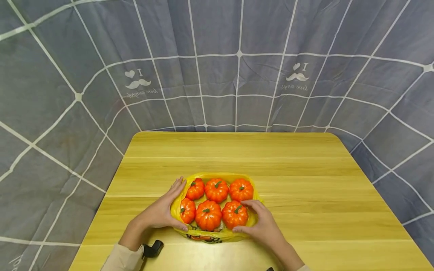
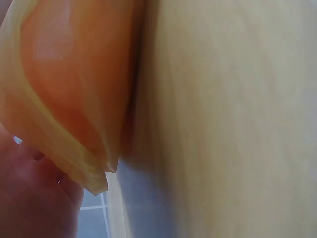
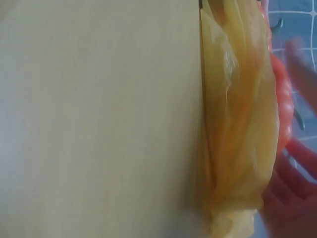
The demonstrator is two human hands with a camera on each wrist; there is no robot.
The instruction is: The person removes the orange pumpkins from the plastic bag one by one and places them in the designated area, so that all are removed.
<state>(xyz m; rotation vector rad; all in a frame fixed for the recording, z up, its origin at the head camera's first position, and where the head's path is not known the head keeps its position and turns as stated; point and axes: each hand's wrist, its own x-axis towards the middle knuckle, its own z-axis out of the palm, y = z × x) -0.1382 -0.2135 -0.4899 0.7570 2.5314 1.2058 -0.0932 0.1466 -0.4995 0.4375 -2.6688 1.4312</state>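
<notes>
Six pumpkins (image 1: 208,215), head view only

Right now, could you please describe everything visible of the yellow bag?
The yellow bag looks like thin, crinkled, translucent plastic, with dark printing on its near side. It lies wide open on the table, around six orange pumpkins. The left grip touches its left side; the right grip reaches over its right edge.

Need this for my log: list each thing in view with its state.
Yellow bag: open at the top, creased, resting on the table
Six pumpkins: whole, inside the bag, two rows of three
Left hand: thumb and fingers spread at the bag's left end
Right hand: around the front right pumpkin; grip unclear
Curtain: hanging, wrinkled
</notes>
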